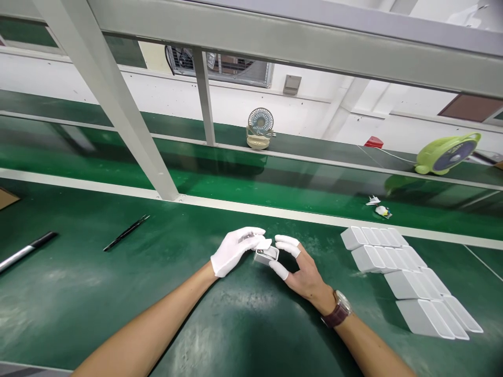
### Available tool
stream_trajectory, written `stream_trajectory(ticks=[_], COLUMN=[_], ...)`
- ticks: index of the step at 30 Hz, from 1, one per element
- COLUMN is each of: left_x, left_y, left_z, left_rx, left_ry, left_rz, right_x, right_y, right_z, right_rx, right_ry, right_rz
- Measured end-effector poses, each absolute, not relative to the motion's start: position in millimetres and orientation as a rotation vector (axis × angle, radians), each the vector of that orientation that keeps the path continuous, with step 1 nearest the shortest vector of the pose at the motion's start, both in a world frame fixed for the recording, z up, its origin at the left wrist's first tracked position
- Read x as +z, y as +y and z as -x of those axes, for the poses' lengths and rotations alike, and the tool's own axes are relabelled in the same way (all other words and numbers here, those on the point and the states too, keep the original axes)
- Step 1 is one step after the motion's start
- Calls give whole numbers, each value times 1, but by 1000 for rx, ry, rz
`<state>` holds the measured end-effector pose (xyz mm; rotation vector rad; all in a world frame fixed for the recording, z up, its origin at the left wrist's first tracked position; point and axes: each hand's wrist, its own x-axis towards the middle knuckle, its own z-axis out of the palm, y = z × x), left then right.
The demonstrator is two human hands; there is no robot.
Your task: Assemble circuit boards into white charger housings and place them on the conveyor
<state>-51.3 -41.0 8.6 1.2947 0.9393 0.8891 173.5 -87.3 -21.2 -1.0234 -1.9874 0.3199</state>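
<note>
A: what's that between the hands?

B: small white case [264, 258], open on top, with something inside too tiny to make out. there's a flat white piece [264, 244] just above it, right by the left fingertips.

A: and the hands?

B: gloved left hand [236, 251] has its fingers bunched at that piece, can't tell if they're actually pinching it. right hand [304, 272] comes in opposite, thumb and fingers spread apart around the case's right end. white covers [288, 248] on those fingers, watch [341, 309] on the wrist.

A: rest of the bench?

B: shiny green tabletop [220, 324]. rows of white boxes [404, 285] well right of the right fingers, thin black tool [126, 233] well left of the left ones. past the fingertips, a little fan [259, 128] on a shelf [314, 149], lime-green fan [446, 154] farther right.
</note>
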Motion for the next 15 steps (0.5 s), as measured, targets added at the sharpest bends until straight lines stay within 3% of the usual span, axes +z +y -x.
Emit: stream_trajectory(ticks=[15], left_x=[9], left_y=[-41], left_z=[50], left_rx=[886], left_ry=[944], left_rz=[-1282], right_x=[-19], right_y=[-87], right_z=[-170], right_rx=[204], right_ry=[-2149], right_rz=[1015])
